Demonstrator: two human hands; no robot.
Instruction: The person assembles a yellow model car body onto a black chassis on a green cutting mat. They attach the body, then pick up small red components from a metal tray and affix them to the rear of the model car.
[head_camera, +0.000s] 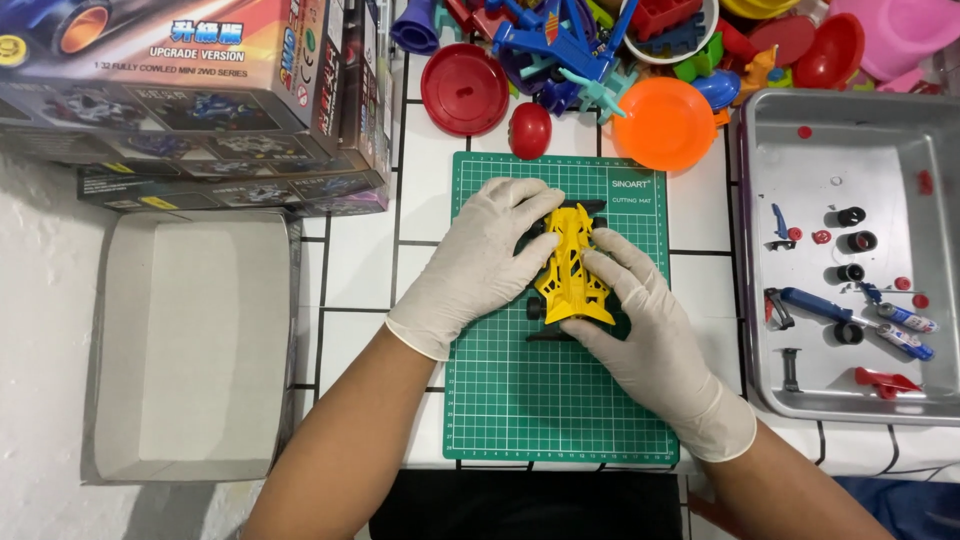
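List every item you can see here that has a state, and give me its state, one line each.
Yellow toy race car: upright on the mat, held from both sides.
Left hand: gloved, gripping the car's side.
Right hand: gloved, gripping the other side.
Green cutting mat: lying flat.
Grey cardboard box: open, nothing inside.
Metal tray: holding small loose parts.
Red lid: lying flat beside the mat.
Orange bowl: tilted against the toy pile.

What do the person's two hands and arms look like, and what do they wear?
The left hand and the right hand each wear a thin, off-white disposable glove with a rolled cuff at the wrist. The forearms are bare, with no sleeves, watch or jewellery visible.
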